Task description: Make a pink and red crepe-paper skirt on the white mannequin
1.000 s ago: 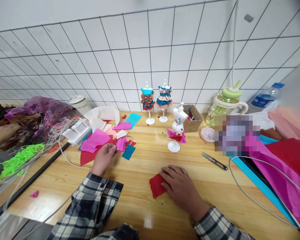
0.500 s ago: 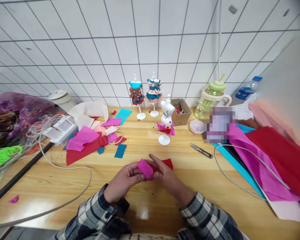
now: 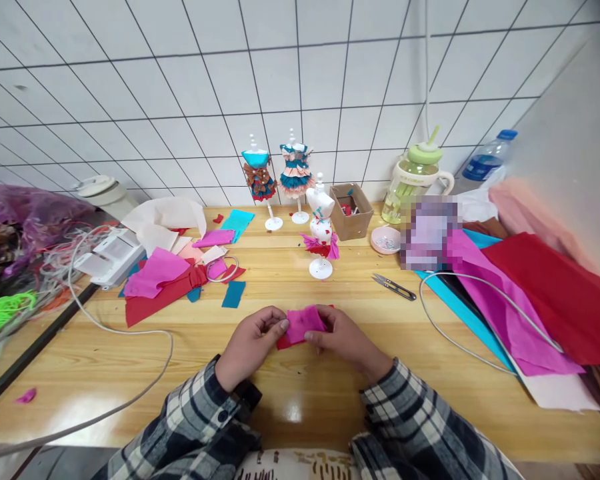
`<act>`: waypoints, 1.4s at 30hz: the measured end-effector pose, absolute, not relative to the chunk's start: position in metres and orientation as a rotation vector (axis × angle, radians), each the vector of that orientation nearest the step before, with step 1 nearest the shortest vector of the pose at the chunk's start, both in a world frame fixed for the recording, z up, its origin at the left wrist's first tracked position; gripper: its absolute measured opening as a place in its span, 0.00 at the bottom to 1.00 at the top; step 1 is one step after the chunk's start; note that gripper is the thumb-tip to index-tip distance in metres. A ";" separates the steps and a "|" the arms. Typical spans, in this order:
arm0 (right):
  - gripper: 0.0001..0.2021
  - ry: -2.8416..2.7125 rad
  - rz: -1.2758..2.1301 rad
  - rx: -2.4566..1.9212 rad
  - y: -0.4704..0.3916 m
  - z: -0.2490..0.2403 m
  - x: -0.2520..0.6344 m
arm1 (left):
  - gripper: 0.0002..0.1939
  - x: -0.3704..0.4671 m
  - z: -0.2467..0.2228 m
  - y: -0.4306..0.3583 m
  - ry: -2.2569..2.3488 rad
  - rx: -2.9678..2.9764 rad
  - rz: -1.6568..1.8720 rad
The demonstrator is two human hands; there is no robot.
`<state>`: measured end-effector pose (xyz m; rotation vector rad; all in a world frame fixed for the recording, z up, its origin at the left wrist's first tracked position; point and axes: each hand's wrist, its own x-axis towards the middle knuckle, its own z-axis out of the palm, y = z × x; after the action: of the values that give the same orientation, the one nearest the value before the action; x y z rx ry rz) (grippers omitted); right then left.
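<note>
Between my two hands a small magenta piece of crepe paper [image 3: 303, 324] is stretched out, with a red piece [image 3: 283, 343] showing along its lower edge. My left hand [image 3: 254, 340] pinches the left end between thumb and fingers. At the other end, my right hand [image 3: 347, 340] grips the paper, thumb on top and fingers behind. Beyond the hands stands a small white mannequin [image 3: 321, 227] with a magenta and red ruffle round its lower part. Thread snips [image 3: 394, 287] lie to the right of it.
Two dressed mannequins [image 3: 258, 177] stand at the back beside a cardboard box [image 3: 353, 213]. A pink dish [image 3: 386, 240] and a green-lidded bottle [image 3: 413, 180] are right of these. Coloured paper scraps [image 3: 157, 273] lie left; larger sheets [image 3: 550, 293] and a looping cable [image 3: 430, 327] lie right.
The magenta piece, tilted in my left hand before, now lies spread flat over the red one. My right hand has closed on its right end. The view has shifted slightly.
</note>
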<state>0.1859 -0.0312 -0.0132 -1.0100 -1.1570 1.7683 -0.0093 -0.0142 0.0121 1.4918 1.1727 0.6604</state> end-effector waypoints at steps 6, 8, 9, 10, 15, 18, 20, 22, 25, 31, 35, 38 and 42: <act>0.17 -0.960 1.654 -1.088 -0.024 -0.011 0.204 | 0.13 -0.010 0.009 -0.015 1.247 1.511 0.695; 0.17 -1.004 1.590 -1.172 -0.022 -0.012 0.209 | 0.15 -0.010 0.008 -0.014 1.268 1.451 0.727; 0.17 -1.038 1.557 -1.219 -0.022 -0.012 0.212 | 0.15 -0.010 0.007 -0.013 1.279 1.418 0.742; 0.17 -1.073 1.523 -1.266 -0.022 -0.013 0.214 | 0.16 -0.009 0.006 -0.012 1.289 1.388 0.760; 0.14 -1.242 1.356 -1.417 -0.025 -0.017 0.225 | 0.19 -0.006 -0.003 -0.008 1.241 1.272 0.761; 0.14 -1.243 1.331 -1.460 -0.027 -0.017 0.230 | 0.17 -0.004 -0.006 -0.008 1.247 1.292 0.753; 0.13 -1.233 1.381 -1.485 -0.028 -0.016 0.232 | 0.15 -0.003 -0.007 -0.008 1.273 1.311 0.767; 0.12 -1.233 1.422 -1.522 -0.030 -0.016 0.233 | 0.14 -0.005 -0.007 -0.007 1.284 1.319 0.777; 0.10 -1.271 1.406 -1.571 -0.031 -0.019 0.234 | 0.15 -0.007 -0.008 -0.006 1.278 1.307 0.761; 0.06 -1.523 1.125 -1.766 -0.031 -0.024 0.233 | 0.14 -0.009 -0.012 -0.006 1.305 1.369 0.620; 0.04 -1.644 1.004 -1.859 -0.034 -0.023 0.229 | 0.10 -0.010 -0.018 -0.005 1.412 1.602 0.536; 0.04 -1.711 0.934 -1.932 -0.036 -0.021 0.227 | 0.09 -0.012 -0.020 -0.005 1.464 1.761 0.494; 0.06 -1.752 0.917 -1.983 -0.036 -0.017 0.225 | 0.12 -0.013 -0.018 -0.005 1.476 1.820 0.458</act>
<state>0.2255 -0.0361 -0.0171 -1.9831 -1.7521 0.9167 -0.0130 -0.0053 -0.0176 1.8205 1.4762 0.4583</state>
